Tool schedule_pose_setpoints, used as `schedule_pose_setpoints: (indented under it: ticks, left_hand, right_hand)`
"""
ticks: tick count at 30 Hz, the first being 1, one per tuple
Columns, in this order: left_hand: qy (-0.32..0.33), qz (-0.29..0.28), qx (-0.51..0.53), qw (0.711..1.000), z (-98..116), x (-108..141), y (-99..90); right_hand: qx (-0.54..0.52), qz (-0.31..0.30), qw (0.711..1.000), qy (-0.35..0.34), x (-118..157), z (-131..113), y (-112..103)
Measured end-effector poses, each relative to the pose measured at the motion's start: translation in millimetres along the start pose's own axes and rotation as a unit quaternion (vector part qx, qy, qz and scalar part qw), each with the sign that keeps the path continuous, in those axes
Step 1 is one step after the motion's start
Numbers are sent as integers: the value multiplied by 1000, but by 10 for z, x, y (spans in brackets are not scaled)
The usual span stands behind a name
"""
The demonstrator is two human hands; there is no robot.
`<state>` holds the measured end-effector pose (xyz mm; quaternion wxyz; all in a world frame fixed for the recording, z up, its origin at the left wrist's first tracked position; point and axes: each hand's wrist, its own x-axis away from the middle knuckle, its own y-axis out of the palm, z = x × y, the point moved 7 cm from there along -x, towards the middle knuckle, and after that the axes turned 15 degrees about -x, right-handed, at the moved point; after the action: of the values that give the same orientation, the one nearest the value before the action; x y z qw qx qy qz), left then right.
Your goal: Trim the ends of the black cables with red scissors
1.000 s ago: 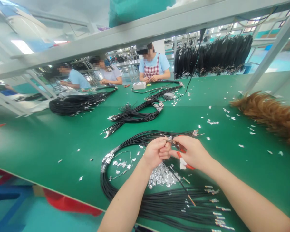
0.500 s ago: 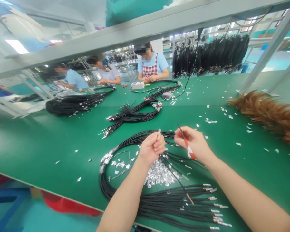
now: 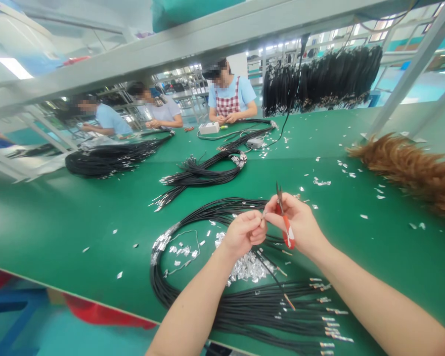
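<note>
The left hand [image 3: 247, 231] pinches a small cable end [image 3: 263, 215] between thumb and forefinger, over the silvery scraps [image 3: 249, 267] on the green counter [image 3: 122, 210]. The right hand [image 3: 295, 220] meets it there, fingertips pressed together at that end, red-handled scissors [image 3: 288, 230] tucked in its grasp. Around them curves a black cable bundle [image 3: 163, 284]; beyond lies another coil [image 3: 222, 177].

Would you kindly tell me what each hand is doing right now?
Left hand: closed, pinching what looks like a cable end.
Right hand: closed around red-handled scissors, its fingertips at the same cable end.
</note>
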<state>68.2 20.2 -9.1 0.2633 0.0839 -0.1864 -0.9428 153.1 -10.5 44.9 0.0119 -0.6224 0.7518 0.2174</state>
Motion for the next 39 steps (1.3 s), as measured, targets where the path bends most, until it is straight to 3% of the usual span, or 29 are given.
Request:
schedule_pose_setpoints:
  ticks: [3,6,8,10,12,14,18,21,26,31,37,39]
  left_hand:
    - [1,-21,4,1000,-3,13,32]
    - [-9,-86,12,996,-24,44,101]
    - [-27,-132,6,991,-60,70,158]
    - [-42,-135,-2,990,-99,72,183]
    - [-39,-83,-14,996,-116,41,164]
    - [-11,12,-38,999,-91,4,95]
    - [41,194,-100,975,13,22,-79]
    - [46,232,-140,961,53,45,-128]
    - [42,205,-141,968,70,59,-101]
    - [23,86,-111,990,91,50,43]
    - [27,82,-165,983,153,77,-55]
    - [30,29,-166,985,172,102,-4]
  right_hand:
    - [-46,-20,999,19,16,30,35]
    - [-92,-79,992,30,58,32,117]
    - [-75,-117,990,19,83,5,156]
    - [-30,-133,991,9,81,-3,152]
    - [13,-113,993,4,43,12,91]
    - [40,-59,997,-5,-12,28,-17]
    - [70,18,997,-39,-51,4,-143]
    - [112,14,992,-50,-16,-28,-104]
    - [82,-9,996,-26,6,-10,-47]
    - [37,-5,999,3,-41,32,-76]
    - [40,15,999,-6,-24,71,-56]
    - [38,35,999,-6,-38,97,-102]
